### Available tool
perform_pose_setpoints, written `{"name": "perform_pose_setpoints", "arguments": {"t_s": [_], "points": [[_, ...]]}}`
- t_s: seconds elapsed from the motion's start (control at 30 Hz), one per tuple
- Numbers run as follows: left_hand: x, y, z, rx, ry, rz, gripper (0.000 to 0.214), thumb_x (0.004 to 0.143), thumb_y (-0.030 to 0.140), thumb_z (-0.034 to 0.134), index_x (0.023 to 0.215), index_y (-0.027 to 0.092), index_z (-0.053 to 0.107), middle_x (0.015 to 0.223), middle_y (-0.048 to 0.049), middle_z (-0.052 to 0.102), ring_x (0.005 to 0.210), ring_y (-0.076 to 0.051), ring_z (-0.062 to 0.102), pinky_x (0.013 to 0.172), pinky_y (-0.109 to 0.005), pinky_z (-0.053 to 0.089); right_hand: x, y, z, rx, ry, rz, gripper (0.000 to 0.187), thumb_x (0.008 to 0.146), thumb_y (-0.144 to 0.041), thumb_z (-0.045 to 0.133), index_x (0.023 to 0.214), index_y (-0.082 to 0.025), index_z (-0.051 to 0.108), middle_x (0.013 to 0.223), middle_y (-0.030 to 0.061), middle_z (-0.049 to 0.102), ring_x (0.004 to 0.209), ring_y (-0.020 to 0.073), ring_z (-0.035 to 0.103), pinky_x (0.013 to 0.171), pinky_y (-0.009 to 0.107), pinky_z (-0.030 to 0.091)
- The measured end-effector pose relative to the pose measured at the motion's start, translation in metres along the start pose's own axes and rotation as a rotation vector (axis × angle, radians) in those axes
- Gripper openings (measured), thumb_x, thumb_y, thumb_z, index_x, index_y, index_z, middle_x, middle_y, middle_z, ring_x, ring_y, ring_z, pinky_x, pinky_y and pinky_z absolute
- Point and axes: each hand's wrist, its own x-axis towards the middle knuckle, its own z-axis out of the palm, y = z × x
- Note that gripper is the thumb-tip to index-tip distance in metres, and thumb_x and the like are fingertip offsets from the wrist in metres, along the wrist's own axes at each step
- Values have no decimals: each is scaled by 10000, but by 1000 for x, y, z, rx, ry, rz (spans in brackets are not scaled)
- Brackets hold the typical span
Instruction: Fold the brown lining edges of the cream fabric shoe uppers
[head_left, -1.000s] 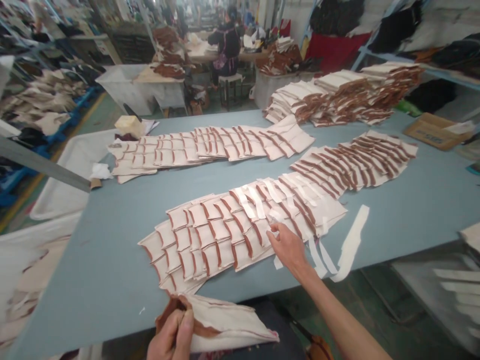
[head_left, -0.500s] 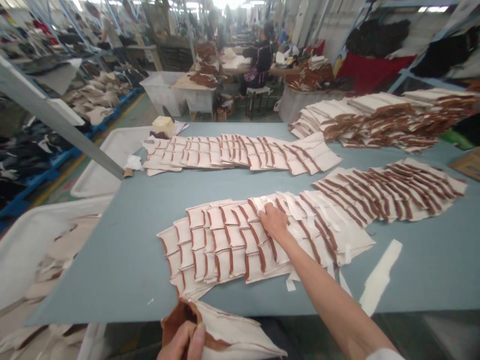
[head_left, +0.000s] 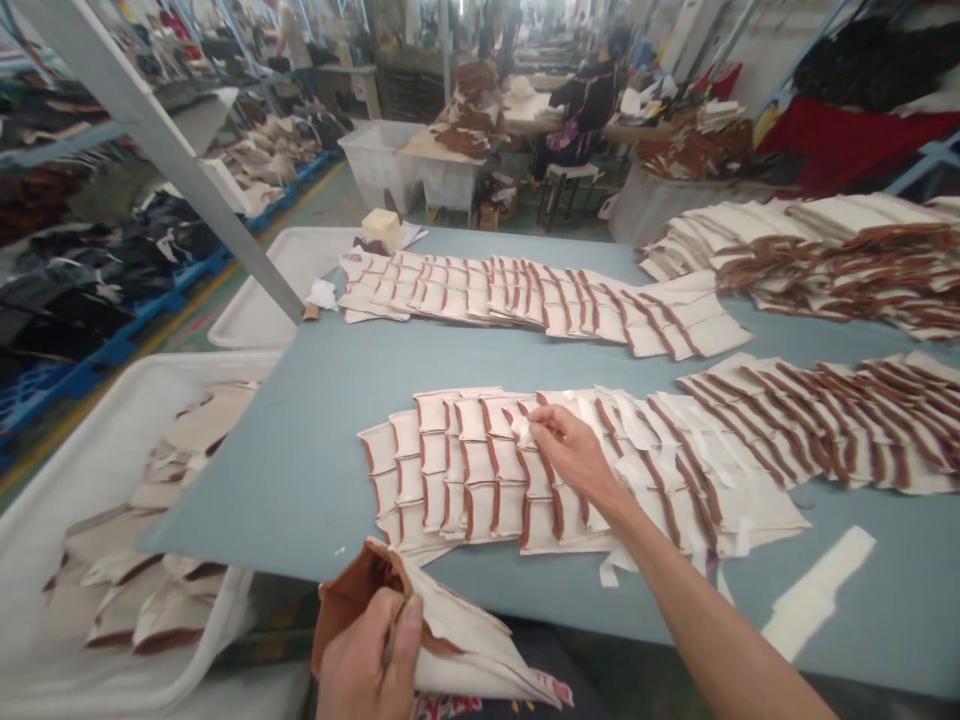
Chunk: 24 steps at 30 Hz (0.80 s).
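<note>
My left hand is closed on the opened edge of a cream fabric piece with brown lining, which hangs over my lap at the table's near edge. Over the middle row of overlapping cream fabric pieces, my right hand pinches a small white strip between thumb and fingers. More white strips lie across the row just right of that hand, some dangling off its near side. Brown edges show along each overlapped piece.
A second row of cream pieces lies farther back, with brown-edged pieces at right. Tall fabric stacks stand behind. Pale strips rest near the front edge. White bins and a metal post are at left. A person sits beyond.
The view has swung left. My right hand has drawn slightly back from the row with a small white strip in its fingertips. My left hand keeps its hold on the fabric piece, now slightly higher.
</note>
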Motion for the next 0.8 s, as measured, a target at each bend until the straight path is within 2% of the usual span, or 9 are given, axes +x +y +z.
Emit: {"name": "perform_pose_setpoints", "arguments": {"t_s": [0.1, 0.2, 0.27, 0.33, 0.4, 0.53, 0.67, 0.73, 0.8], "points": [[23, 17, -12, 28, -9, -42, 287, 960, 429, 529, 744, 243, 561, 593, 34, 633, 542, -167, 600, 567, -249, 427, -31, -37, -1, 202, -109, -41, 304, 905, -443, 618, 1020, -173, 700, 862, 30, 706, 751, 172, 642, 713, 298, 528], [44, 27, -21, -37, -37, -37, 236, 917, 454, 602, 941, 220, 622, 660, 20, 685, 602, -189, 655, 591, -257, 463, -58, -72, 2, 347, -142, -43, 380, 890, -493, 617, 1043, -158, 709, 813, 28, 694, 678, 153, 624, 641, 272, 516], [52, 30, -25, -136, -157, -3, 255, 933, 450, 589, 973, 202, 631, 664, 14, 679, 606, -183, 653, 587, -251, 472, -73, -92, 7, 430, -142, -32, 375, 885, -489, 649, 1048, -159, 721, 810, 27, 698, 650, 138, 611, 608, 252, 511], [56, 31, -27, -237, -316, 15, 266, 967, 439, 551, 897, 193, 625, 640, 10, 661, 583, -166, 634, 575, -243, 461, -87, -111, 14, 583, -142, 10, 360, 847, -485, 718, 1020, -170, 736, 814, 26, 709, 626, 127, 598, 573, 234, 507], [56, 32, -28, -340, -413, -3, 285, 980, 434, 540, 867, 185, 619, 643, 3, 654, 578, -158, 632, 563, -236, 450, -99, -127, 23, 767, -136, 72, 365, 781, -481, 800, 979, -179, 748, 833, 30, 726, 630, 130, 605, 564, 232, 521], [50, 41, -34, -553, -502, -82, 252, 950, 418, 587, 985, 174, 642, 649, 17, 613, 546, -143, 592, 519, -220, 421, -117, -148, 38, 943, -136, 144, 405, 726, -466, 868, 997, -186, 759, 870, 51, 754, 690, 163, 663, 603, 255, 567], [46, 50, -47, -641, -572, -71, 204, 917, 366, 604, 914, 167, 647, 649, 33, 545, 534, -108, 496, 517, -206, 374, -127, -159, 48, 947, -118, 105, 408, 765, -504, 840, 1005, -194, 728, 803, 33, 736, 677, 163, 665, 614, 260, 577], [44, 49, -52, -640, -579, -56, 226, 910, 368, 610, 908, 151, 674, 625, 48, 472, 541, -95, 416, 516, -201, 329, -130, -162, 50, 926, -172, 81, 399, 799, -565, 794, 918, -197, 699, 698, 9, 686, 609, 154, 631, 570, 256, 553], [42, 45, -54, -679, -608, -70, 286, 903, 394, 622, 991, 135, 706, 616, 58, 419, 551, -93, 357, 516, -201, 295, -135, -161, 50, 896, -254, 66, 433, 827, -621, 749, 822, -197, 661, 618, -7, 637, 554, 146, 598, 548, 253, 530]]}}
